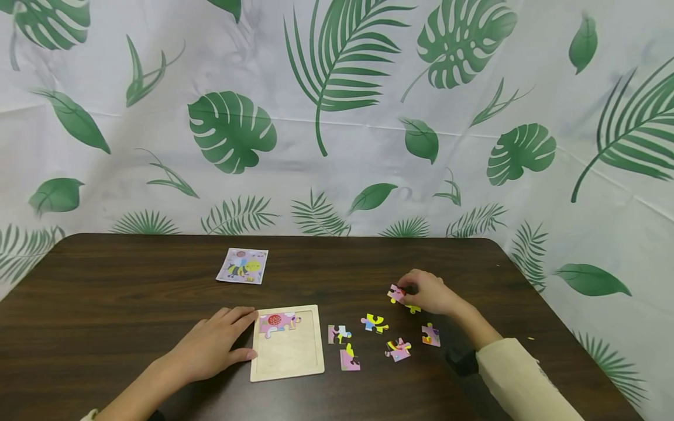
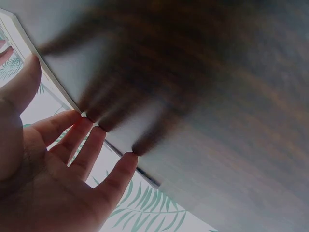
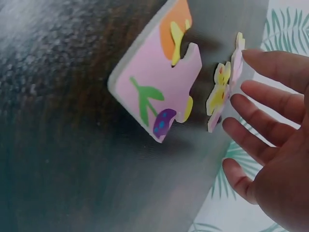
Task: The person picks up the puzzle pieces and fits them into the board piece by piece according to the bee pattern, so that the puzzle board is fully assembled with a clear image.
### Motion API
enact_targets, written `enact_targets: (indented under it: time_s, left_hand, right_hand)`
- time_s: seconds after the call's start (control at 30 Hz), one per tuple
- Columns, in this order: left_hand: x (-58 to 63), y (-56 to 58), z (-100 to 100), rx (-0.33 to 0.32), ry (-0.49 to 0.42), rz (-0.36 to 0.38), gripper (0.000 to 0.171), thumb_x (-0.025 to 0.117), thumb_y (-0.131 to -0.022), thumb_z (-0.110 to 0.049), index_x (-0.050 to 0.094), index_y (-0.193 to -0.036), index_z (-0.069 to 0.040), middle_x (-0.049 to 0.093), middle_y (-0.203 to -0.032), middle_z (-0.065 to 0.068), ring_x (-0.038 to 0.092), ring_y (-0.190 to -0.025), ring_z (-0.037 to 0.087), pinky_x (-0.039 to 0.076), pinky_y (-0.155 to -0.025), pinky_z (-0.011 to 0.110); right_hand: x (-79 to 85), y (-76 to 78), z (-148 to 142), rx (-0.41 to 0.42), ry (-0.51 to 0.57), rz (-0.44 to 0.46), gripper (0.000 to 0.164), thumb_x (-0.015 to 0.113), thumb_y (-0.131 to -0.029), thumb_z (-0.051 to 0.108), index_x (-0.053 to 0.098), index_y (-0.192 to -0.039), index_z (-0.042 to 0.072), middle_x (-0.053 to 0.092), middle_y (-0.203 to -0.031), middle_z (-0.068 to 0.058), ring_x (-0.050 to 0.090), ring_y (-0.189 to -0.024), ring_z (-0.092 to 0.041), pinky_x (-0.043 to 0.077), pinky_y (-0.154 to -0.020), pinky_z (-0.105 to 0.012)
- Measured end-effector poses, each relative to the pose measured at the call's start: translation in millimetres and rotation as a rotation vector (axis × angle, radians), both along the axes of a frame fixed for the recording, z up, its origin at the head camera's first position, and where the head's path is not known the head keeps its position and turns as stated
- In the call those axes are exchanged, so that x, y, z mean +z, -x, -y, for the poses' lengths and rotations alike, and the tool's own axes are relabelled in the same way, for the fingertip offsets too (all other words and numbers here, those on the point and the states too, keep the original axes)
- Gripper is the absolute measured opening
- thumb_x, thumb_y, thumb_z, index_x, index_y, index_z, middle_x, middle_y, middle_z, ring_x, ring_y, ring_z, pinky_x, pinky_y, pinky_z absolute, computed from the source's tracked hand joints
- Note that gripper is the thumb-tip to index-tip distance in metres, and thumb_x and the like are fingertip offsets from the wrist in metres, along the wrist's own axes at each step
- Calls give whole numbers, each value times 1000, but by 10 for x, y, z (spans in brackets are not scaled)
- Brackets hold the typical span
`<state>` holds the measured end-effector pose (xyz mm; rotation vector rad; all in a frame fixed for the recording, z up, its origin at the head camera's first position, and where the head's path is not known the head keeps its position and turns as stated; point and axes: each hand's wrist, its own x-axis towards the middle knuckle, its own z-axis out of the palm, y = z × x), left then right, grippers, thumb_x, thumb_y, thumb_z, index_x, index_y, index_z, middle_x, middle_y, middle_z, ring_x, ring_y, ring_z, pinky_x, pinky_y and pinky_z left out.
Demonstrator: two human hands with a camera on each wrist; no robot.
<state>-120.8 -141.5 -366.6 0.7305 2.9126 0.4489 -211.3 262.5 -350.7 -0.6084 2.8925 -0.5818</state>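
Note:
My left hand (image 1: 220,342) rests against the left edge of a square wooden puzzle tray (image 1: 289,373), its thumb and fingertips touching the rim. In the left wrist view those fingers (image 2: 89,154) are extended onto the table. Inside the tray's upper left lies a joined pink strip (image 1: 275,323) with a red round shape. At the right, my right hand (image 1: 427,292) pinches a pink puzzle piece (image 1: 395,293) just over the table. A yellow-and-pink piece (image 1: 413,308) lies partly under that hand. Nearer the right wrist camera is a pink corner piece (image 3: 164,79) with a purple-and-green flower.
Several loose pieces lie between tray and right hand, among them a blue-and-yellow one (image 1: 375,323), a pink one (image 1: 398,349) and a yellow-and-pink corner (image 1: 350,358). A bee picture card (image 1: 243,266) lies behind the tray. A leaf-patterned cloth (image 1: 337,175) hangs beyond the table's far edge.

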Motion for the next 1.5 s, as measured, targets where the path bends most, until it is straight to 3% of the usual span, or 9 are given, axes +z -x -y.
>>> enact_targets:
  time_s: [0.2, 0.7, 1.5]
  left_hand:
    - [-1, 0, -4, 6, 8, 10, 67, 66, -79, -44, 50, -129, -4, 47, -130, 10, 44, -114, 30, 39, -84, 57]
    - [22, -7, 6, -10, 4, -14, 65, 66, -80, -42, 50, -129, -3, 47, -129, 11, 44, -115, 31, 39, -82, 58]
    - [68, 16, 19, -13, -6, 15, 65, 66, -80, -41, 49, -129, -1, 46, -130, 12, 43, -116, 32, 39, -82, 58]
  right_hand:
    - [-36, 1, -15, 10, -4, -42, 18, 72, -76, 11, 67, -92, 4, 60, -91, -5, 55, -86, -27, 32, -67, -44]
    - [-82, -13, -33, 20, 6, -86, 14, 71, -76, 13, 66, -87, 7, 58, -90, -3, 51, -87, -26, 31, -67, -45]
    - [-61, 24, -15, 51, -18, -91, 14, 72, -72, 13, 64, -82, 8, 55, -84, 1, 49, -85, -22, 26, -66, -40]
